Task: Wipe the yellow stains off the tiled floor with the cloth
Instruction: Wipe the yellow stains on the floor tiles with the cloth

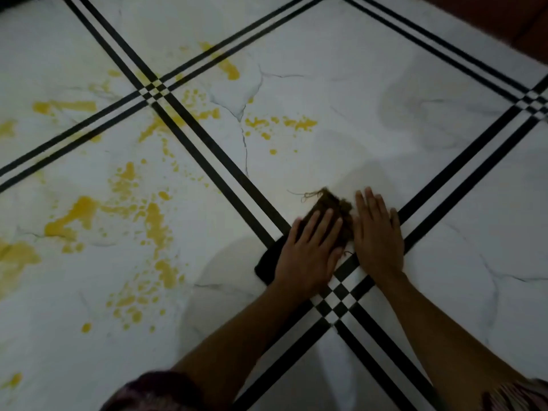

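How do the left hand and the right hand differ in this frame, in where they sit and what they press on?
The left hand presses flat on the brown cloth; the right hand lies on the bare tiled floor beside that cloth. The right hand reaches farther forward than the left hand. Both are palm-down with straight fingers, and both sit away from the yellow stains.

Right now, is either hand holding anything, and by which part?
Nothing is gripped: the left hand presses flat on the middle of the cloth, and the right hand lies flat at its edge.
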